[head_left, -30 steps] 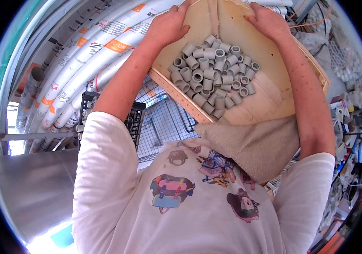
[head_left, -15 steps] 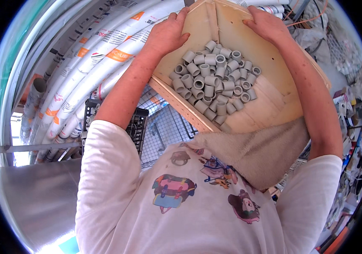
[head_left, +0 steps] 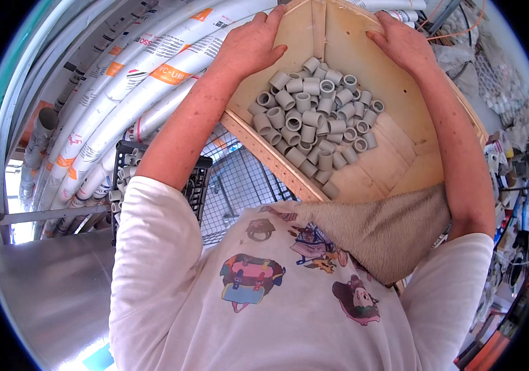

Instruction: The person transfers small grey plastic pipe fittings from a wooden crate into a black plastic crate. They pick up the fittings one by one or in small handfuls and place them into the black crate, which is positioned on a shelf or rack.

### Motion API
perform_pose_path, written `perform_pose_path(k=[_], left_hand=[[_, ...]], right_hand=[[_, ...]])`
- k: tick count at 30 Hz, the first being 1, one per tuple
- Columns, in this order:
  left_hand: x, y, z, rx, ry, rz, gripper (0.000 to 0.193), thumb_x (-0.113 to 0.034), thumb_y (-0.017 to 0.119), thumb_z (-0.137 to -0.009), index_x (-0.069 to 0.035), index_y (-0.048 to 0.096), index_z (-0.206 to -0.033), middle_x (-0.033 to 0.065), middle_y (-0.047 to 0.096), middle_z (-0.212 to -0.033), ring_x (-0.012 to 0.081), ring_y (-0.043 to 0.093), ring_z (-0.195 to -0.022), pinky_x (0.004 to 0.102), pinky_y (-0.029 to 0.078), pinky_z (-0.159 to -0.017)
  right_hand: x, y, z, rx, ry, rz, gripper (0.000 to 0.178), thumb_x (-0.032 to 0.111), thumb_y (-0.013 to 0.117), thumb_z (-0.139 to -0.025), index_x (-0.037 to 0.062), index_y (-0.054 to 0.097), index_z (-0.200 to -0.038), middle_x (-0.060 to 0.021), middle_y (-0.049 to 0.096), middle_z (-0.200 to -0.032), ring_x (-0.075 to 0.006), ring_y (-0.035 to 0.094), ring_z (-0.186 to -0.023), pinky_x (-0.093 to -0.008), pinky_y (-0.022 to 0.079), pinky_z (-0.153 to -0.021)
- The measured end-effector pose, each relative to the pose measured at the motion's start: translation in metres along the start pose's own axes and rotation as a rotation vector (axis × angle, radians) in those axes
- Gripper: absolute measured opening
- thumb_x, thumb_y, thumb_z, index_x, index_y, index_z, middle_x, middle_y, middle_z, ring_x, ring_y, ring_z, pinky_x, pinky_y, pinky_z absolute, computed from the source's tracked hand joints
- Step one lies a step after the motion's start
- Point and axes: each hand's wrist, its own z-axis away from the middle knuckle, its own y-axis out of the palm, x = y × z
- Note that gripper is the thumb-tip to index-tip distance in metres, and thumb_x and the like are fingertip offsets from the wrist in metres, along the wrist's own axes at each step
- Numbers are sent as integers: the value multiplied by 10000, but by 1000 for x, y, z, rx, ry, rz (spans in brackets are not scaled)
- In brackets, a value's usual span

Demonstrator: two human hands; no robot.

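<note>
A wooden box (head_left: 388, 80) is tilted in front of me, with a heap of short grey pipe couplings (head_left: 308, 117) lying inside it. My left hand (head_left: 252, 46) grips the far left rim, its thumb on the inner side. Over the far right rim curls my right hand (head_left: 403, 40), with its fingertips partly hidden. A brown fleecy cloth (head_left: 382, 229) drapes over the near corner of the box, between it and my shirt. Neither hand touches the couplings.
Long white pipes (head_left: 147, 68) with orange labels rise at the left. Below my left forearm are a black plastic crate (head_left: 198, 185) and a wire mesh basket (head_left: 240, 185). A shiny metal surface (head_left: 54, 290) is at lower left; mixed goods (head_left: 515, 229) crowd the right.
The box and both hands have shifted slightly to the right in view. More of the black crate shows beside my left arm. My grip on the box looks the same.
</note>
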Motion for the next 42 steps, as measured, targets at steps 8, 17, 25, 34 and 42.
perform_pose_path(k=[8,17,25,34,42], left_hand=[[5,2,4,-24,25,-19,822,-224,695,-814,-42,264,-1490,292,566,-1146,436,632,-932,474,536,-797],[0,9,3,-107,54,-101,752,-271,711,-831,-121,327,-1460,199,588,-1178,391,620,-1025,472,535,-841],[-2,-4,3,-368,385,-163,620,-219,723,-791,-44,470,-1330,198,560,-1169,345,579,-1083,506,437,-980],[7,7,1,-325,491,-8,534,-260,706,-854,-79,528,-1324,157,621,-1173,363,572,-1109,447,459,-961],[2,-3,8,-334,372,107,456,-220,699,-868,-80,579,-1284,150,649,-1131,355,578,-1066,427,440,-951]], right_hand=[[62,-20,11,-13,-347,-282,250,258,617,-907,110,634,-1108,-122,682,-1038,-315,657,-924,-430,519,-835],[76,47,47,550,-444,-161,195,206,643,-887,112,684,-1053,-91,678,-1024,-310,654,-970,-422,516,-859],[75,57,32,540,-345,-273,190,166,614,-898,77,703,-1041,-103,699,-989,-338,657,-952,-426,521,-837],[89,1,17,237,-246,-1176,226,167,595,-972,65,686,-1152,27,671,-962,-30,567,-862,-216,479,-770],[87,-8,16,257,-139,-1287,254,201,609,-900,96,696,-1114,-25,687,-947,-86,630,-909,-260,505,-791]])
